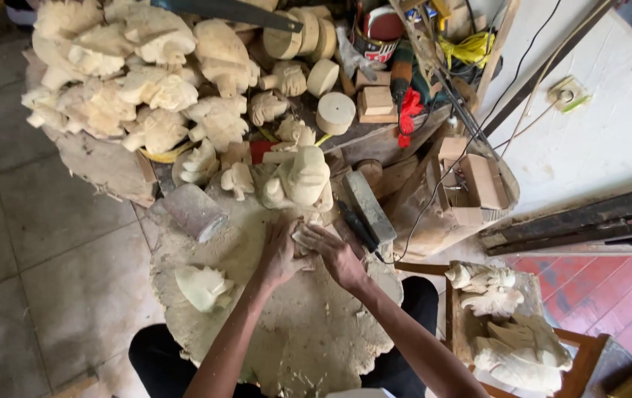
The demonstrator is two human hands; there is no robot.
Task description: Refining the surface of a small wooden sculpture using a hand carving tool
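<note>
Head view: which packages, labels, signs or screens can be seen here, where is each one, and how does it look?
Round tin: top centre on the cluttered bench, red and white, with a printed label band around its side.
Yellow plastic bag: right of the tin, crumpled among the tools.
No signs or screens show.

Both hands, left hand (280, 254) and right hand (334, 254), are sitting hemmed in: a pale carved figure (299, 180) is blocking twelve o'clock, a dark rotary tool (356, 225) is crowding two o'clock, and a small carving (201, 286) is lying at eight. Bare stump top (308, 332) is staying open toward six o'clock.
</note>
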